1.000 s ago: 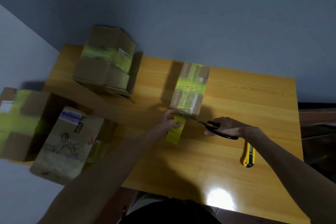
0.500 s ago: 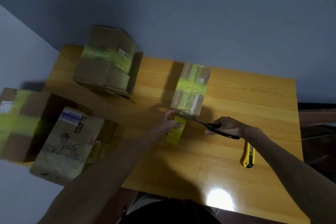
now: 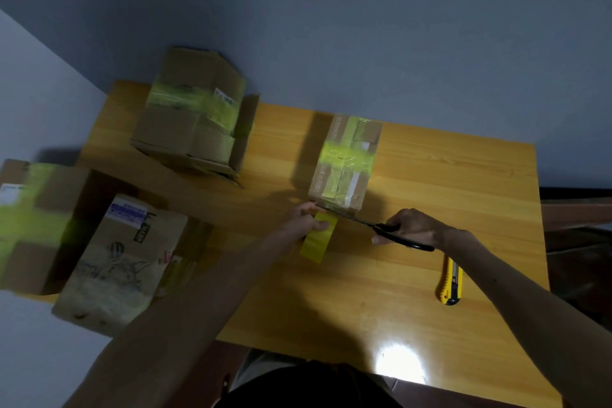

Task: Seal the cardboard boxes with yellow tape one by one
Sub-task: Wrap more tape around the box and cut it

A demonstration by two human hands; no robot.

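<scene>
Nearest the person, the bench [image 3: 331, 308] is smooth varnished wood, glossy enough to throw back a hard spot of light. Just right of the right hand [image 3: 412, 227] lies a utility knife [image 3: 449, 280], yellow plastic with a dark strip, within reach but not in use.

The right hand has its fingers curled through the black loops of the scissors [image 3: 381, 228]. Their thin metal blades run leftward to the strip of tape stretched off the box's near edge. The dim light leaves it unclear how far the blades are closed.

The left hand [image 3: 303, 222] grips the tape roll [image 3: 319, 240], a shiny yellow ring held on edge and drawn toward the person, probably to keep the strip taut so it shears cleanly.

Just beyond both hands sits the small box [image 3: 344, 164]. It is oblong, matte brown cardboard, crossed by glossy, wrinkled yellow tape over older clear tape — it looks close to sealed.

Well left of the left hand, a printed box [image 3: 122, 262] and a taped box [image 3: 33, 219] sit by the bench's edge. Farther out, beyond and left of the hands, stands a bigger box [image 3: 195, 116] — banded in yellow, one flap loose.
</scene>
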